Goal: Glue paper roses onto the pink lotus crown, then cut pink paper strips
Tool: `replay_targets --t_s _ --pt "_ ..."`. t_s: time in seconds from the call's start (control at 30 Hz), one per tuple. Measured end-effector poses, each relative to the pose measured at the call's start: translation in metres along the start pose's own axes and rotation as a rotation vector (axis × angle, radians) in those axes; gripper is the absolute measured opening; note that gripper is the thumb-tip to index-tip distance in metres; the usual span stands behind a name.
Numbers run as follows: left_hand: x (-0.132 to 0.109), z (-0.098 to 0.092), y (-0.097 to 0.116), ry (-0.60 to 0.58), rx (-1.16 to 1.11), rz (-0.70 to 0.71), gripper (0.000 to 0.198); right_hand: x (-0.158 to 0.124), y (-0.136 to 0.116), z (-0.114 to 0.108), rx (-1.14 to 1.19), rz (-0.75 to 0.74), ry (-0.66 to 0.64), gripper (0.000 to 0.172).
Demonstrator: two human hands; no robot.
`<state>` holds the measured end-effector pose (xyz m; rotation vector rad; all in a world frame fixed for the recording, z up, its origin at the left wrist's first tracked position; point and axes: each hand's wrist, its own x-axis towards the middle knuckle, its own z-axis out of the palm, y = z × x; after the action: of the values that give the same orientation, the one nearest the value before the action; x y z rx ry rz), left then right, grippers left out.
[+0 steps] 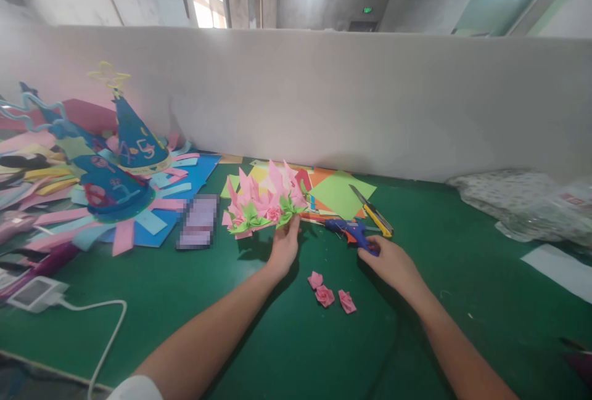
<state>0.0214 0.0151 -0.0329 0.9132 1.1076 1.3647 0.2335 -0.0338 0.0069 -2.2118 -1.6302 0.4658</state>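
Head: 1 crown (259, 201), 3 loose roses (324, 296)

On the table (287, 357): one crown (274, 185), one glue gun (357, 229), one cutter (380, 220), one phone (198, 221), three loose roses (324, 296) around the middle. Three blue hats (115, 190), one partly hidden, toward the left edge. Two hands: one left hand (285, 244), one right hand (392, 262).

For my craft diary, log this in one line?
left hand: holds pink paper crown; right hand: touches blue glue gun; nearby: pink paper roses
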Motion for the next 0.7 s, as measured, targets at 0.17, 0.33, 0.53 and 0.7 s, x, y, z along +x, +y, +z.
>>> replay_targets --t_s 0.17,0.33,0.53,0.7 --pt "0.000 -0.002 0.003 -0.040 -0.105 0.192 0.039 -0.001 0.002 -0.002 0.489 0.103 -0.149 0.021" --pt "-0.001 0.002 0.007 0.029 -0.114 0.289 0.043 -0.005 -0.002 0.004 1.066 0.098 -0.279 0.025" --pt "-0.005 0.003 0.015 -0.008 -0.138 0.194 0.023 0.000 0.005 0.010 1.278 0.091 -0.348 0.032" --pt "-0.006 0.000 0.018 -0.021 -0.095 0.148 0.017 0.001 0.006 0.012 1.410 -0.006 -0.367 0.041"
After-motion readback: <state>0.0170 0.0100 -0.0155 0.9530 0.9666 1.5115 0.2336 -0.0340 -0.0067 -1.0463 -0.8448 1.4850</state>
